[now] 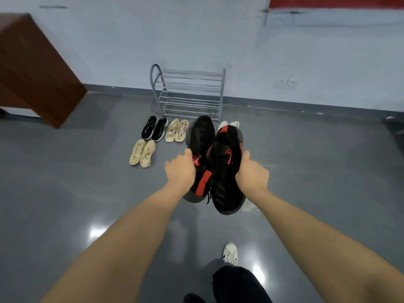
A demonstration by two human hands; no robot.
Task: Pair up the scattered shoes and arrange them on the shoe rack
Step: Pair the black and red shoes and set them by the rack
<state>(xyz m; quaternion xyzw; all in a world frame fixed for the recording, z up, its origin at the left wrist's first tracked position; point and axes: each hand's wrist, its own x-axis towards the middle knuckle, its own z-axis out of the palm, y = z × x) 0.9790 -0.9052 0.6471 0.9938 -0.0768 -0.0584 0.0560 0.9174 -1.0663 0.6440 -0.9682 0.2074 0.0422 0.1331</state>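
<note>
Two black-and-red sneakers are up off the floor, one to a hand. The left hand (pixel 180 169) has its fingers curled over the collar of the left black-and-red shoe (pixel 201 149), and the right hand (pixel 251 173) grips the right black-and-red shoe (pixel 227 171) the same way, at the ankle opening, toes pointing away from the person. They look like soft knit uppers on thick soles: light, I'd say, and floppy at the top, so the collar or heel is the sensible place to hold; a loose lace dangles between them and could snag.

Beyond the hands, on the grey floor (pixel 76 193), lie a cream pair (pixel 142 153), then a black pair (pixel 154 128) and a beige pair (pixel 177 130) side by side, with something white (pixel 228 124) mostly hidden behind the held shoes. Farthest off, against the wall, stands the metal shoe rack (pixel 188 92), with no shoes showing on its bars.
</note>
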